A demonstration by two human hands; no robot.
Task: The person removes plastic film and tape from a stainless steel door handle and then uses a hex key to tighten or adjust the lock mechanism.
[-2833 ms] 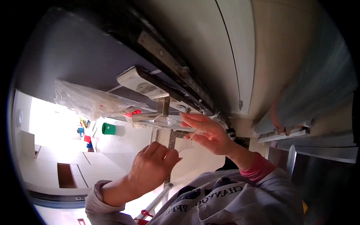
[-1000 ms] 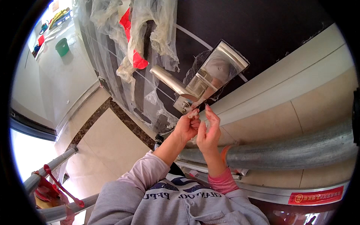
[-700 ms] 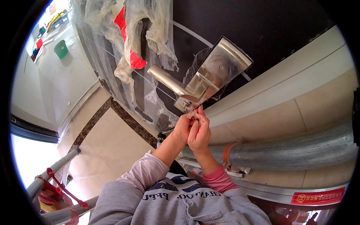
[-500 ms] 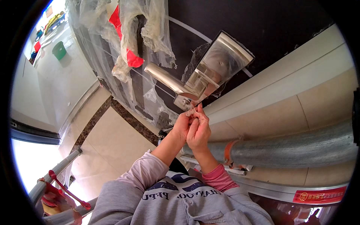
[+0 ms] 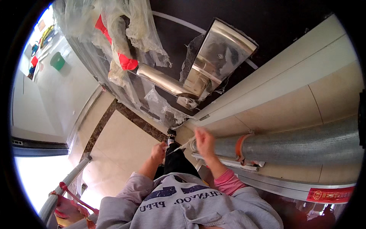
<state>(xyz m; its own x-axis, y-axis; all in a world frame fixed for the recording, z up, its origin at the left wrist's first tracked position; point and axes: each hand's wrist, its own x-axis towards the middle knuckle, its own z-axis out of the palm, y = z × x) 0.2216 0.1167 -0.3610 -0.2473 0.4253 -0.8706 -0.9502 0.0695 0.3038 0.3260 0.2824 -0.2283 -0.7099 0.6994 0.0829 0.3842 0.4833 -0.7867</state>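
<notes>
A thin, whitish strip of plastic film (image 5: 184, 146) stretches between my two hands, in front of my body. My left hand (image 5: 158, 152) is closed at its lower left end. At the other end my right hand (image 5: 205, 142), a bit blurred, is pinched on it. Above them, on a dark door (image 5: 263, 26), sits a shiny metal handle plate (image 5: 225, 51) with a lever (image 5: 164, 81). Shreds of clear film cling along the plate's edges. Both hands are apart from the handle.
Loose clear film (image 5: 148, 36) with red tape (image 5: 126, 62) hangs on the door. A pale door frame (image 5: 267, 80) runs along its right. To the right lie a large grey pipe (image 5: 297, 150) with an orange band and a metal rail (image 5: 282, 192). Metal tubing (image 5: 65, 187) stands lower left.
Both hands have drawn back from the lower end of the handle plate toward my body and moved apart. The film strip now spans the gap between them.
</notes>
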